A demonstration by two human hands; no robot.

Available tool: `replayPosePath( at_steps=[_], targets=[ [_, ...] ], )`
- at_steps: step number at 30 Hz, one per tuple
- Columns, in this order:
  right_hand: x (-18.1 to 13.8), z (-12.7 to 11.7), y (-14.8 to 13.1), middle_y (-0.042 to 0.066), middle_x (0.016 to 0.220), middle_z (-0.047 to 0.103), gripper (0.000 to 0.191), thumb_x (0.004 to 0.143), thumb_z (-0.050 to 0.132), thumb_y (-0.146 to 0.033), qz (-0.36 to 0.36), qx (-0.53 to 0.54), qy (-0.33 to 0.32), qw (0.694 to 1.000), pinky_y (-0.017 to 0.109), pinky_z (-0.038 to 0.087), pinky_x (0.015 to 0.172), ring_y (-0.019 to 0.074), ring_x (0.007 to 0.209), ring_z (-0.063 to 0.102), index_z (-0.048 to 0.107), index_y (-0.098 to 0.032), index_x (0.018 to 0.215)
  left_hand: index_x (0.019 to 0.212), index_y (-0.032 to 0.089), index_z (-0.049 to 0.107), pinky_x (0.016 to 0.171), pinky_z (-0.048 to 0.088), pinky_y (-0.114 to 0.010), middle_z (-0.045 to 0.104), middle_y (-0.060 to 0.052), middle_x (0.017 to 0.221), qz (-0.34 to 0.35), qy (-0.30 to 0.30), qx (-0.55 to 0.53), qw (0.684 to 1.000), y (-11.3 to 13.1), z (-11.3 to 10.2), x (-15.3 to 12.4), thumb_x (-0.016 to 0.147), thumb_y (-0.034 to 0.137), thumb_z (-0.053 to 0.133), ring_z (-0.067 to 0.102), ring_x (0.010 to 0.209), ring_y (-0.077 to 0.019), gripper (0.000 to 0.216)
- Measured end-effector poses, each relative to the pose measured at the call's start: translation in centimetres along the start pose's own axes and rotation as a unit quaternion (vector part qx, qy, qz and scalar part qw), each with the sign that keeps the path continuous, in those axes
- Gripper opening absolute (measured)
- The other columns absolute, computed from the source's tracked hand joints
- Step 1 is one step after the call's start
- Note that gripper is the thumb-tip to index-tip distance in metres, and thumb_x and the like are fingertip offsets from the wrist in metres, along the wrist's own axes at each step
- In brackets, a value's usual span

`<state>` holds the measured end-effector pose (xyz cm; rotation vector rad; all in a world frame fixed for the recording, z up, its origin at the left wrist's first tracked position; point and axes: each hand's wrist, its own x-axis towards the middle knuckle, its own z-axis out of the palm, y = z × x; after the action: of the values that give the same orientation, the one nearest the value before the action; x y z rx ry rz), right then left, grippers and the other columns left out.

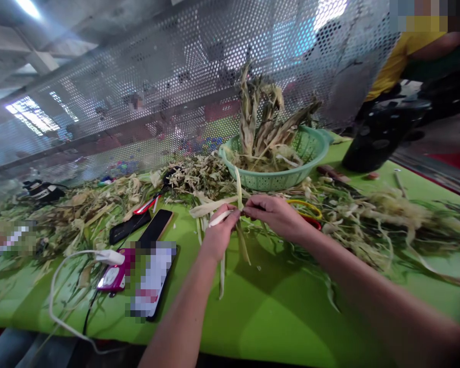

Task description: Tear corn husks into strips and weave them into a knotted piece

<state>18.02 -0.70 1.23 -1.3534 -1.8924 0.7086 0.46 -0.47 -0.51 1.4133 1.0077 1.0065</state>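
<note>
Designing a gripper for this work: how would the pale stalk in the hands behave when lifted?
Likely floppy: the stalk trails limp strips below the left hand. Probably light: fingertips alone pinch it. Perhaps tears easily, given the shreds piled about.

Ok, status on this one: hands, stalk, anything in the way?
Left hand and right hand both shut on pale leafy stalk, over the table. Basket behind, phones left. Nothing blocking.
</note>
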Motion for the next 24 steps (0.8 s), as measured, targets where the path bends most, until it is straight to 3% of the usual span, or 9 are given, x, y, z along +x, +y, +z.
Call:
replayPosePath(
  at_steps=[3,6,9,14,20,24],
  targets=[
    [0.06,0.12,0.11,-0.002,0.066,0.052,0.031,0.086,0.051,-0.046,-0.002,0.08,-0.016,0.997,0.025,0.035,0.059,0.0134,0.062,0.046,0.058,-0.019,0.071,0.084,0.018,0.061,0.063,0.036,-0.023,0.056,0.001,0.073,-0.003,0.013,-0.075,0.997,-0.21,0.27,0.0,0.082,0.043,0.061,0.047,0.067,-0.0108,0.025],
    [0.12,0.17,0.32,-0.001,0.066,0.054,0.033,0.084,0.054,-0.049,0.005,0.114,-0.011,0.993,0.026,0.037,0.061,0.0145,0.063,0.048,0.06,-0.019,0.071,0.082,0.018,0.059,0.059,0.033,-0.023,0.052,0.003,0.068,-0.016,0.008,-0.108,0.994,-0.19,0.28,-0.05,0.08,0.044,0.063,0.041,0.06,-0.0091,0.026],
    [0.15,0.23,0.4,0.001,0.074,0.063,0.033,0.083,0.057,-0.052,0.008,0.146,0.01,0.989,0.028,0.041,0.067,0.0169,0.069,0.054,0.066,-0.02,0.078,0.085,0.019,0.061,0.059,0.033,-0.023,0.05,0.003,0.066,-0.011,-0.005,-0.056,0.998,0.03,-0.02,-0.03,0.081,0.045,0.063,0.042,0.062,-0.0103,0.026],
    [0.14,0.44,0.22,0.002,0.075,0.066,0.029,0.077,0.065,-0.048,0.019,0.231,0.05,0.972,0.03,0.044,0.072,0.0175,0.072,0.057,0.067,-0.019,0.078,0.092,0.02,0.067,0.077,0.041,-0.027,0.064,-0.001,0.085,0.027,-0.042,0.032,0.998,-0.07,-0.22,0.23,0.081,0.038,0.064,0.054,0.082,-0.0155,0.022],
    [0.2,0.69,0.61,0.001,0.069,0.063,0.025,0.077,0.064,-0.042,0.025,0.185,0.056,0.981,0.029,0.043,0.066,0.0159,0.066,0.054,0.065,-0.017,0.074,0.088,0.018,0.071,0.081,0.042,-0.031,0.067,-0.003,0.082,0.027,-0.065,0.051,0.996,-0.65,0.02,0.35,0.081,0.037,0.063,0.055,0.078,-0.0171,0.021],
    [-0.09,0.54,0.16,0.003,0.076,0.063,0.018,0.078,0.066,-0.034,-0.029,0.073,0.137,0.988,0.027,0.043,0.063,0.0164,0.069,0.055,0.066,-0.018,0.086,0.083,0.02,0.071,0.079,0.042,-0.032,0.065,-0.004,0.079,0.033,-0.049,0.113,0.992,-0.31,0.02,0.18,0.084,0.035,0.058,0.055,0.076,-0.0188,0.02]
  ],
)
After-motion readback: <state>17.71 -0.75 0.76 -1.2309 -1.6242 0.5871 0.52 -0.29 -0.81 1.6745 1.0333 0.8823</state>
